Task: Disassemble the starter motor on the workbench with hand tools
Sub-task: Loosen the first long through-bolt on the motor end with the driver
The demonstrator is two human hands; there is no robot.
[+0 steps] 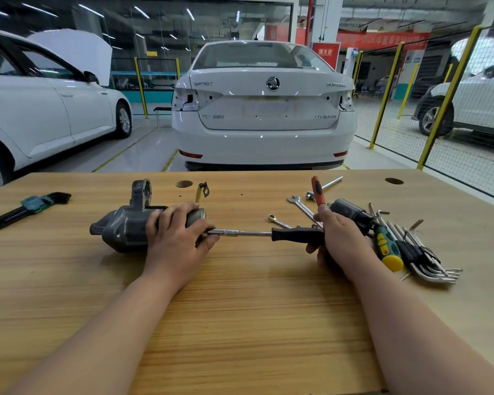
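Note:
The grey starter motor [123, 226] lies on its side on the wooden workbench [240, 309], nose to the left. My left hand [180, 235] grips its right end, fingers curled over the housing. A socket driver [251, 232] with a black handle lies level, its metal tip at the motor's right end face beside my left thumb. My right hand [340, 238] grips the driver's handle. A dark cylindrical part [351, 210], seemingly the solenoid, lies behind my right hand.
Right of my right hand lie a green-yellow screwdriver [387, 246], loose hex keys [428, 263], wrenches [300, 205] and an orange-handled tool [317, 191]. A hex key set [26, 208] sits at the far left. A white car [264, 109] stands beyond the bench.

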